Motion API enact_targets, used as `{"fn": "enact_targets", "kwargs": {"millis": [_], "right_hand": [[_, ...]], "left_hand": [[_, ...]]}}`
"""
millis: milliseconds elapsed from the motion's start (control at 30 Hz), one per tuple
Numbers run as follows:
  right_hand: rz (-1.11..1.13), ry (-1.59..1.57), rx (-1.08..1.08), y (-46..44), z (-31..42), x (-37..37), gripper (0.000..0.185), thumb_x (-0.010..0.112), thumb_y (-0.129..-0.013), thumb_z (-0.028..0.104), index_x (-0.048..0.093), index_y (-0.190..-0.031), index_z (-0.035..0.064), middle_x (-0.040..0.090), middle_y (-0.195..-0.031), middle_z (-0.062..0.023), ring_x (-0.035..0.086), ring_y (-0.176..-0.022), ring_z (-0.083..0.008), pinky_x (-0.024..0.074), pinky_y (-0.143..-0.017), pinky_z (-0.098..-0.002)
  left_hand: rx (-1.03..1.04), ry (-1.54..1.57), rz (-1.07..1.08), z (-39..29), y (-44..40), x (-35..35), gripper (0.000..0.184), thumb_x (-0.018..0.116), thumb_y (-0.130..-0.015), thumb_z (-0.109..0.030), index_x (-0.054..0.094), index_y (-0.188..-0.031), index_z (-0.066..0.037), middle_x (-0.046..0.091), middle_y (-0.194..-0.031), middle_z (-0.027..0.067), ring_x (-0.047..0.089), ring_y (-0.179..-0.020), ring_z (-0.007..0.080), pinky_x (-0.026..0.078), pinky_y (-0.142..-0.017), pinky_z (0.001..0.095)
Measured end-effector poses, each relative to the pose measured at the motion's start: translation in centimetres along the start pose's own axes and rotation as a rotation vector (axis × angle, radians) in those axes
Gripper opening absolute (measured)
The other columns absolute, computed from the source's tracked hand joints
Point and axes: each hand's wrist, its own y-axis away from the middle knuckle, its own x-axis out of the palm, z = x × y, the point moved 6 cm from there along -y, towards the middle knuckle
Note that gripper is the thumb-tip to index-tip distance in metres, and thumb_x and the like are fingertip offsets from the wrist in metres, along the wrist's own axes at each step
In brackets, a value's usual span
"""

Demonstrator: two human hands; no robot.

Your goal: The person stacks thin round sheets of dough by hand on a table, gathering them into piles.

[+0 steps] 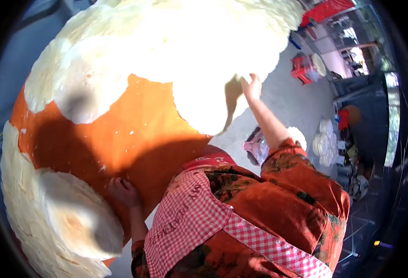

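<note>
My left hand (124,192) rests on the orange tabletop (139,125), its fingers loosely spread with nothing in them. Close by, on the left, lies a stack of thin, round, pale flatbreads (76,217) with a brownish middle on the top one. My right hand (252,87) is at the right edge of a large spread of overlapping pale flatbreads (199,104), thumb and fingers apart. Glare washes out the surface there, so I cannot tell whether the fingertips touch it. A dark shadow falls on the flatbread beside this hand.
More flatbreads (92,78) overlap along the table's far side. Small pale crumbs dot the orange surface. A red stool (300,69) and a pink stool (252,146) stand on the grey floor to the right, near a pile of white bundles (325,143).
</note>
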Motion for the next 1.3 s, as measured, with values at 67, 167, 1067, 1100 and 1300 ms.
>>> {"fn": "enact_targets", "kwargs": {"millis": [67, 167, 1067, 1100, 1300], "right_hand": [[0.096, 0.114, 0.302, 4.0, -10.5, 0.4, 0.059, 0.069, -0.077, 0.026, 0.046, -0.127, 0.0051, 0.047, -0.130, -0.0181, 0.047, -0.118, -0.0314, 0.0418, -0.096, -0.0434], [0.526, -0.700, 0.965, 10.4, -13.0, 1.6, 0.060, 0.070, -0.078, 0.032, 0.044, -0.127, 0.0086, 0.046, -0.130, -0.0133, 0.046, -0.115, -0.0273, 0.0424, -0.092, -0.0469], [0.250, -0.503, 0.075, 0.3, 3.7, -7.7, 0.011, 0.055, -0.073, 0.010, 0.056, -0.082, 0.0030, 0.055, -0.068, -0.0070, 0.052, -0.052, -0.0201, 0.0404, -0.041, -0.0351], [0.275, -0.542, 0.118, 0.0, 4.0, -7.8, 0.011, 0.056, -0.073, 0.010, 0.056, -0.082, 0.0030, 0.055, -0.068, -0.0078, 0.052, -0.052, -0.0209, 0.0408, -0.040, -0.0361], [-0.087, 0.352, 0.199, 4.1, -1.3, -6.0, 0.037, 0.065, -0.076, 0.019, 0.058, -0.109, 0.0033, 0.063, -0.104, -0.0190, 0.061, -0.097, -0.0340, 0.0488, -0.083, -0.0427]], "left_hand": [[0.042, 0.017, -0.034, 0.2, 0.0, 0.5, 0.011, 0.052, -0.086, -0.011, 0.055, -0.091, -0.001, 0.054, -0.106, 0.0200, 0.050, -0.101, 0.0383, 0.040, -0.089, 0.0469], [0.090, 0.054, -0.041, -1.1, -0.5, -0.9, 0.015, 0.049, -0.088, -0.016, 0.053, -0.084, -0.002, 0.054, -0.100, 0.0196, 0.051, -0.094, 0.0384, 0.040, -0.082, 0.0483], [0.099, 0.259, 0.019, 0.6, 0.8, -3.4, 0.012, 0.058, -0.072, -0.009, 0.058, -0.084, -0.007, 0.054, -0.104, 0.0113, 0.048, -0.099, 0.0337, 0.037, -0.088, 0.0442], [0.098, 0.266, 0.018, 0.6, 0.7, -3.2, 0.012, 0.058, -0.072, -0.009, 0.058, -0.084, -0.007, 0.054, -0.103, 0.0112, 0.048, -0.099, 0.0336, 0.037, -0.088, 0.0440], [0.104, 0.308, -0.012, 0.5, 0.3, -2.9, 0.010, 0.059, -0.071, -0.009, 0.058, -0.080, -0.007, 0.054, -0.101, 0.0112, 0.049, -0.099, 0.0330, 0.038, -0.087, 0.0446]]}}
